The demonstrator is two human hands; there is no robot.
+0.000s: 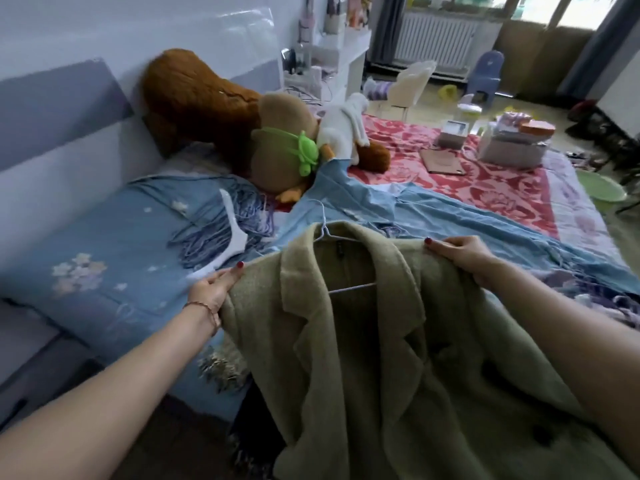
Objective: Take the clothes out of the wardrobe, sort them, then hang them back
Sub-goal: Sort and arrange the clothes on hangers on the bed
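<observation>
Over the bed [104,244], the left hand [213,289] and right hand [464,249] pinch the coat [363,358] shoulders. It looks thick, soft and heavy; shoulders suit best.

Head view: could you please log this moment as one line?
left hand: grips coat shoulder | right hand: grips other shoulder | hanger: inside coat

A home bedroom, lived-in. Wide bed [519,199] with padded headboard [62,109], blue floral pillow [104,244], red patterned sheet [485,181]. Plush toys [214,105] heaped against the headboard. White desk [339,60] cluttered with small items by the wall, radiator [436,38] under the window, small purple chair [485,77] on a floor strewn with odds and ends.
</observation>
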